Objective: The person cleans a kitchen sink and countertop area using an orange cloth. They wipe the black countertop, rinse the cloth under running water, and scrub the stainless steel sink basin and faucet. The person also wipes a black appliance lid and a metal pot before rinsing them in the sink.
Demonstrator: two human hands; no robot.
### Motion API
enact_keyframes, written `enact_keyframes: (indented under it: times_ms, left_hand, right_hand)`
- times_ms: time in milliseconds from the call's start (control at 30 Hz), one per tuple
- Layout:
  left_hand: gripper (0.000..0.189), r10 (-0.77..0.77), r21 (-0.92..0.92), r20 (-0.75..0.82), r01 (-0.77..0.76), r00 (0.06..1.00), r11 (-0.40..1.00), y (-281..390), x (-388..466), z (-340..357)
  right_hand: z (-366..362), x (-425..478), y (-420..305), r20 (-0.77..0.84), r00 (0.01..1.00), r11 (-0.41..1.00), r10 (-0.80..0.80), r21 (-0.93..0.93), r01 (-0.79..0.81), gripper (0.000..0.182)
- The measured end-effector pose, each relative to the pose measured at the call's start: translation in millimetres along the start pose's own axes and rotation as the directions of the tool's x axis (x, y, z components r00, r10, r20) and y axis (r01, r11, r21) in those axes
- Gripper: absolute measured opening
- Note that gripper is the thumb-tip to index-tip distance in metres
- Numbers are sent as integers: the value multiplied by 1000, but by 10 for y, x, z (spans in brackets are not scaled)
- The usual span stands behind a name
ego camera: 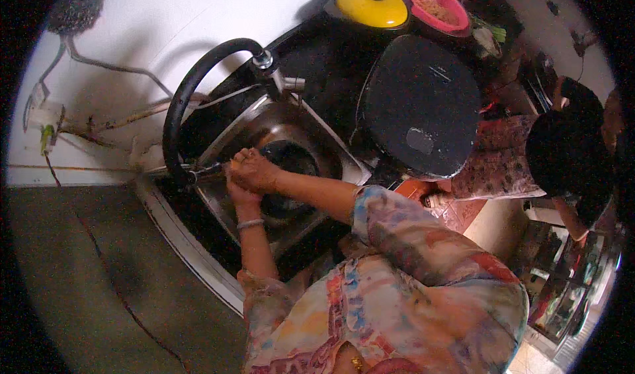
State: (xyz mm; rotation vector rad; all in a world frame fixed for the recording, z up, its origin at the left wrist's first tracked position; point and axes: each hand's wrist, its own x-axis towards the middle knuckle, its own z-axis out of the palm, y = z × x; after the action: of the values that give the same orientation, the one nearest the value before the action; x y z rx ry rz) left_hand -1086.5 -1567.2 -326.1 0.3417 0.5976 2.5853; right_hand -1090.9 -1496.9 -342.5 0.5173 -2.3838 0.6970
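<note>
My left hand (pixel 241 191), with a pale bangle on its wrist, is pressed together with my right hand (pixel 258 171) over the stainless steel sink (pixel 278 126). My right hand's fingers are curled and lie against the left hand, which is partly hidden under them. Whether anything small is between them cannot be seen. Just left of both hands is the spout end of a faucet (pixel 173 111) with a black flexible neck arching over the sink. Beneath and behind my hands, a dark round vessel or recess (pixel 297 158) shows in the basin.
Right of the sink is a large dark flat-topped object (pixel 421 101). Beyond it are a yellow lid (pixel 372 9) with a black knob and a pink bowl (pixel 459 19) of brownish food. Another person in a patterned garment (pixel 501 160) is at the right. A cable (pixel 104 260) hangs at left.
</note>
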Motion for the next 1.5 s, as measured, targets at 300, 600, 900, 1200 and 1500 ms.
enact_keyframes:
  times_ms: [300,600,900,1200,1500]
  left_hand:
    - [43,-3,206,-524,130,852,970,-241,-340,9]
    - [43,-191,378,-517,423,834,824,54,-748,-197]
    - [31,125,840,-456,379,881,389,120,-1002,-467]
    - [28,-149,349,-316,261,937,900,-323,-583,282]
    - [51,-313,499,53,246,948,831,-1190,362,1691]
  right_hand:
    - [-291,-121,-75,455,821,879,346,149,-453,23]
    - [-540,-386,424,-108,627,604,771,434,-668,54]
    - [-1274,301,1048,355,189,-190,916,796,-574,53]
    - [-3050,-388,-203,-109,900,906,423,57,-419,32]
    - [-4274,-1400,930,-88,623,478,777,-561,-676,63]
